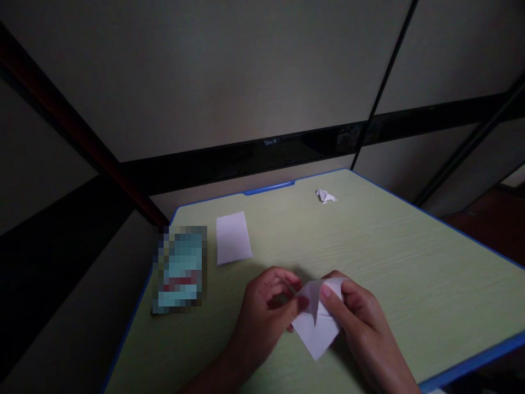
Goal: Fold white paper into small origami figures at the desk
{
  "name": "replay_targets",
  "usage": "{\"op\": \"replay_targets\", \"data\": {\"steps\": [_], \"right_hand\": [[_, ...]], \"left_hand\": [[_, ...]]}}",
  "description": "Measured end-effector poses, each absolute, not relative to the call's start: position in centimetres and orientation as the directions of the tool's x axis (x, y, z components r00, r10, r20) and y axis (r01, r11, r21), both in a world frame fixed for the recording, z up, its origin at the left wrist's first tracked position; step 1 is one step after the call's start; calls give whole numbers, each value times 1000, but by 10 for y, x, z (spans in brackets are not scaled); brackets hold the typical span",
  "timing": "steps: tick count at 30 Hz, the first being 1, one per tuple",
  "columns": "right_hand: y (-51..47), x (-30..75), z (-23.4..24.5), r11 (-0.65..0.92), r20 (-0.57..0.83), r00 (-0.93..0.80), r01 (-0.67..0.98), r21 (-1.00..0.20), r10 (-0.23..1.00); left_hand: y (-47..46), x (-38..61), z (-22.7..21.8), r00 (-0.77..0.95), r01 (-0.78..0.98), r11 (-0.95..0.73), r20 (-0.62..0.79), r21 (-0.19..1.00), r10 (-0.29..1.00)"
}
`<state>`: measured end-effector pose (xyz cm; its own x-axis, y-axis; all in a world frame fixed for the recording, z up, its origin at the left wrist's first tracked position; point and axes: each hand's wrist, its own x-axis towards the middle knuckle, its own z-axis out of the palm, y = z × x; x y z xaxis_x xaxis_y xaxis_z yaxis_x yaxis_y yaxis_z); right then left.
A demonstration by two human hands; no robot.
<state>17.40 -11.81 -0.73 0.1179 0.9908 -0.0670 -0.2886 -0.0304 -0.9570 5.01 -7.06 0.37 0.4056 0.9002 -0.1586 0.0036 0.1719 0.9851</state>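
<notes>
A partly folded white paper [318,328] lies near the front of the pale green table [410,273], its pointed end toward me. My left hand [264,314] pinches the paper's upper left flap with curled fingers. My right hand [361,323] grips the upper right flap, thumb on top. Both hands are closed on the same sheet and meet above its middle crease.
A flat white sheet [233,238] lies to the back left. A blurred-out teal object [180,269] sits at the table's left edge. A small finished white paper figure [326,196] stands near the far edge. The table has a blue rim [471,364]; walls stand behind.
</notes>
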Motion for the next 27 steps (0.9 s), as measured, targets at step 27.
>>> {"op": "replay_targets", "data": {"steps": [27], "right_hand": [[-118, 173, -4, -1, -13, 223, -52, -999, 975]], "left_hand": [[-75, 53, 2, 489, 142, 217, -259, 966, 833]]}}
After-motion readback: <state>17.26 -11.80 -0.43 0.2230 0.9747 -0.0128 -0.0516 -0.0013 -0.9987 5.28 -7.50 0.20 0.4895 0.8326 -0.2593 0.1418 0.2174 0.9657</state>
